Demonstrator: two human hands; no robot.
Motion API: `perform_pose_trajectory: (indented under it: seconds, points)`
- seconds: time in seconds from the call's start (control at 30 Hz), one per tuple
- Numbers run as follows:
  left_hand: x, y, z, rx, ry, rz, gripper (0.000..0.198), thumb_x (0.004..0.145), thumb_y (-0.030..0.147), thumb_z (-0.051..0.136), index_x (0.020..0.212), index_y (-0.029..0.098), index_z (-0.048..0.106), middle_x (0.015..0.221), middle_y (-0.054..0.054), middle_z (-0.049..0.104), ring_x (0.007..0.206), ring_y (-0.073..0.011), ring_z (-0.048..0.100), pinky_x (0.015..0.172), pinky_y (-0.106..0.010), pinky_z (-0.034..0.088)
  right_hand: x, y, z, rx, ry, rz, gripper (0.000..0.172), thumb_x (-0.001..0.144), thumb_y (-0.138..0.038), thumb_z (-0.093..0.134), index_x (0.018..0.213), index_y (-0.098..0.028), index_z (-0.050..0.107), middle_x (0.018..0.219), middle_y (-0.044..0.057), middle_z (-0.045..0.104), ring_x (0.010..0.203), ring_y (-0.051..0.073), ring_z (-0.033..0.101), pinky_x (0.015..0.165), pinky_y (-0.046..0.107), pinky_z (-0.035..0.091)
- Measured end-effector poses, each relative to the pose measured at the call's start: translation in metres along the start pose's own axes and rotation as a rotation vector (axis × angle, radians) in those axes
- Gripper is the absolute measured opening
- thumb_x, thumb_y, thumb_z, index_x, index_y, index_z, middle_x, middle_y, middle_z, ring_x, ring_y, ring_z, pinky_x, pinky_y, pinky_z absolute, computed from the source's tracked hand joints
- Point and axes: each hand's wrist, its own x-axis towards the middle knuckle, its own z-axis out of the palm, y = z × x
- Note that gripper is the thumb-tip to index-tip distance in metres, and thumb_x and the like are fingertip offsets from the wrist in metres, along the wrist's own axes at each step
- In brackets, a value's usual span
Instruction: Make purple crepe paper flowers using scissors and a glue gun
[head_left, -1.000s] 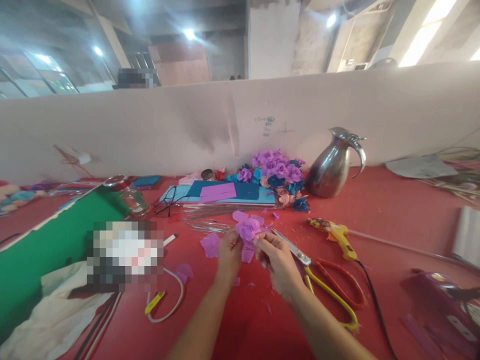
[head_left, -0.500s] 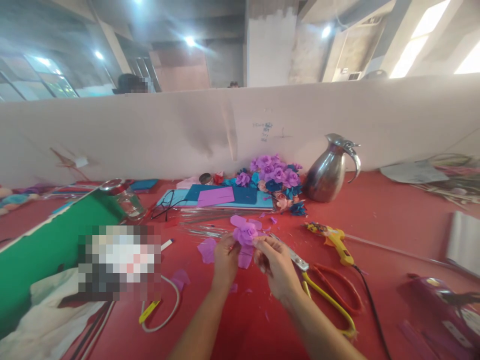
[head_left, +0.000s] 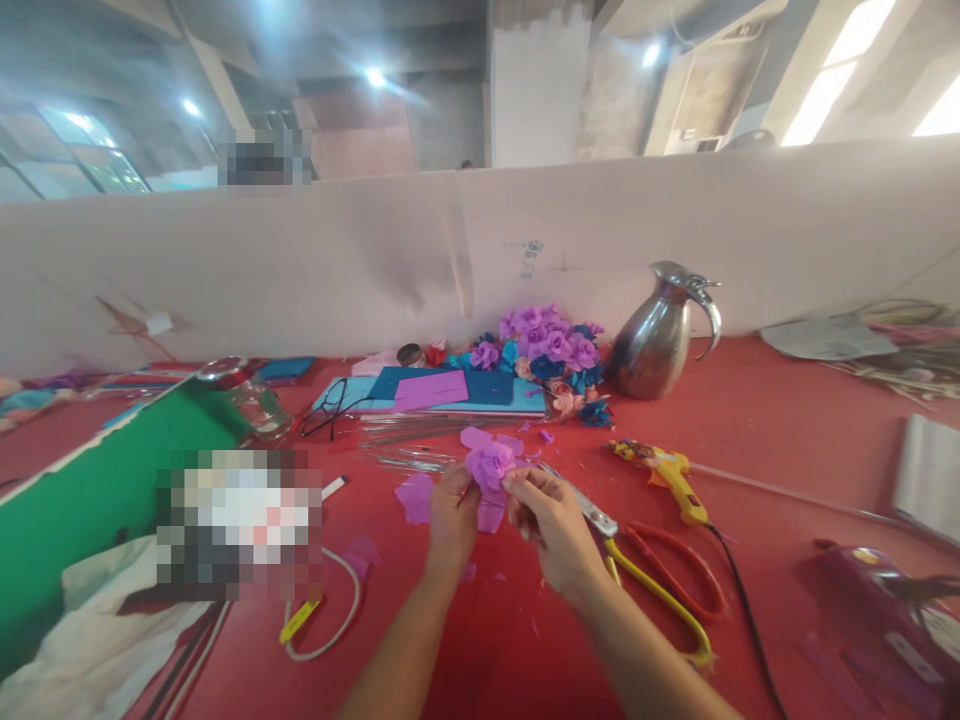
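A purple paper flower (head_left: 490, 462) is held up in front of me between both hands. My left hand (head_left: 453, 515) is closed on it from the left and below. With thumb and forefinger, my right hand (head_left: 547, 515) pinches a petal at its right edge. Loose purple petals (head_left: 415, 498) lie on the red table (head_left: 495, 640) just left of and behind the flower. Scissors (head_left: 660, 580) with one red and one yellow handle rest beside my right hand, their blades partly hidden by it.
A yellow glue gun (head_left: 675, 485) with a black cord lies at right. Behind stand a steel jug (head_left: 656, 340), a heap of finished paper flowers (head_left: 551, 345) and stacked coloured paper (head_left: 487, 390). Glasses (head_left: 332, 410), a jar (head_left: 251, 400) and a green box (head_left: 150, 480) are at left.
Both hands stay almost in place, with the purple flower still between them. The flower's face seems turned very slightly; the camera view has shifted a little.
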Motion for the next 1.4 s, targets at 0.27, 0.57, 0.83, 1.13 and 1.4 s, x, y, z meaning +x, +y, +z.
perform_pose_trajectory:
  seconds: [0.27, 0.57, 0.83, 1.13, 1.4]
  points:
    - [0.0024, -0.0007, -0.0025, -0.006, -0.050, -0.001, 0.022, 0.071, 0.021, 0.052, 0.073, 0.022, 0.074, 0.082, -0.004, 0.072, 0.085, -0.0242, 0.061, 0.084, -0.036, 0.047, 0.0006, -0.0016, -0.0016, -0.033, 0.031, -0.023, 0.029, 0.061, -0.042, 0.073, 0.060, -0.016, 0.060, 0.040, -0.005, 0.050, 0.034, 0.005, 0.033, 0.038, 0.019, 0.020]
    - [0.0039, -0.0037, -0.0042, 0.019, -0.044, 0.061, 0.020, 0.071, 0.020, 0.052, 0.064, 0.021, 0.071, 0.072, -0.002, 0.068, 0.075, -0.0211, 0.058, 0.077, -0.033, 0.045, -0.0009, -0.0036, -0.0010, -0.025, 0.005, -0.014, 0.031, 0.062, -0.043, 0.073, 0.058, -0.016, 0.057, 0.039, -0.006, 0.049, 0.034, 0.004, 0.030, 0.037, 0.020, 0.017]
    - [0.0017, -0.0019, -0.0041, 0.141, 0.031, 0.082, 0.019, 0.069, 0.018, 0.050, 0.058, 0.022, 0.065, 0.066, -0.002, 0.066, 0.076, -0.0218, 0.057, 0.078, -0.034, 0.044, -0.0047, -0.0056, 0.0018, 0.061, 0.000, 0.067, 0.030, 0.056, -0.038, 0.075, 0.055, -0.016, 0.054, 0.040, -0.007, 0.047, 0.034, 0.002, 0.029, 0.038, 0.019, 0.016]
    - [0.0019, -0.0042, -0.0021, 0.087, 0.027, 0.071, 0.017, 0.068, 0.019, 0.050, 0.057, 0.021, 0.062, 0.062, -0.001, 0.059, 0.070, -0.0203, 0.054, 0.070, -0.031, 0.041, -0.0039, 0.0001, 0.0020, 0.039, -0.040, 0.087, 0.034, 0.059, -0.040, 0.075, 0.053, -0.017, 0.050, 0.040, -0.007, 0.046, 0.034, 0.002, 0.028, 0.038, 0.019, 0.014]
    - [0.0023, -0.0060, -0.0025, 0.002, -0.009, 0.064, 0.019, 0.073, 0.022, 0.052, 0.063, 0.022, 0.068, 0.067, -0.002, 0.063, 0.073, -0.0207, 0.054, 0.077, -0.033, 0.043, -0.0054, -0.0018, 0.0006, -0.020, 0.011, 0.044, 0.030, 0.059, -0.040, 0.074, 0.059, -0.016, 0.056, 0.039, -0.007, 0.047, 0.035, 0.003, 0.029, 0.038, 0.019, 0.016]
